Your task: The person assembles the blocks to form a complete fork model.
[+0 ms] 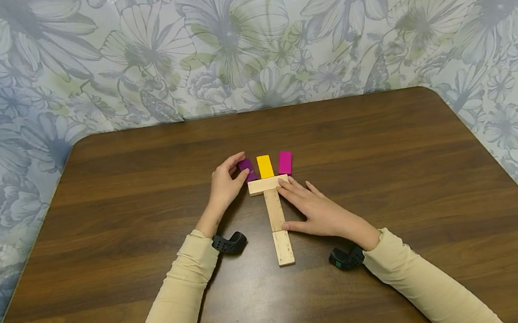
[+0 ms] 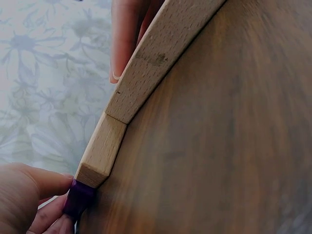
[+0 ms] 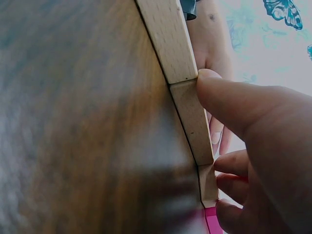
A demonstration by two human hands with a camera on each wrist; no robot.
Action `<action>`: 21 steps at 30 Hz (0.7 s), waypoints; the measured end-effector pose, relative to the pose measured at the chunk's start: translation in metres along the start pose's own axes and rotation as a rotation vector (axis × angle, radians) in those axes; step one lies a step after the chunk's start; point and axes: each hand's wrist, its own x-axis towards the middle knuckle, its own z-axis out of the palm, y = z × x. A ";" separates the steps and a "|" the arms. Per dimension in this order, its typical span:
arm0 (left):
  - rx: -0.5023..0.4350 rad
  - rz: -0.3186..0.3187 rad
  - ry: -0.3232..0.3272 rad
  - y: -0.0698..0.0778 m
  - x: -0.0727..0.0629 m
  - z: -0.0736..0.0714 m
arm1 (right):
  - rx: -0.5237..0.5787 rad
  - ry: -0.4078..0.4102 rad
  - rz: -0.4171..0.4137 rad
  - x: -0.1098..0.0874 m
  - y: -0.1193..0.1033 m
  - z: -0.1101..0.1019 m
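My left hand (image 1: 224, 186) pinches a purple block (image 1: 251, 169) between thumb and fingers. That block slants at the left end of a plain wooden block (image 1: 262, 186) lying crosswise. In the left wrist view the purple block (image 2: 80, 199) meets the plain wood's end. A yellow block (image 1: 265, 166) and a magenta block (image 1: 285, 162) stand off the same crosswise block's far side. Below it, two plain blocks, an upper one (image 1: 275, 210) and a lower one (image 1: 283, 248), run end to end toward me. My right hand (image 1: 318, 212) rests spread, fingertips on the crosswise block's right end and thumb at the seam between the two lengthwise blocks.
The blocks lie on a brown wooden table (image 1: 102, 229), near its middle. Behind the table's far edge hangs a floral-patterned backdrop (image 1: 236, 51). Each wrist wears a black camera band, one on the left (image 1: 230, 243) and one on the right (image 1: 346, 258).
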 end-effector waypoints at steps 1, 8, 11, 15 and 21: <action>-0.001 0.001 -0.004 0.000 0.000 0.000 | 0.001 -0.002 0.002 0.000 0.000 0.000; -0.004 -0.004 -0.015 0.000 0.000 0.000 | -0.004 -0.003 0.001 0.000 0.001 0.000; -0.004 -0.007 -0.020 0.001 0.000 0.000 | -0.006 -0.002 0.002 0.001 0.002 -0.001; -0.008 -0.014 -0.033 0.000 0.000 -0.001 | 0.002 -0.019 0.010 0.001 0.002 0.000; -0.032 0.012 -0.051 -0.004 -0.002 -0.003 | 0.027 -0.011 0.004 0.002 0.005 0.003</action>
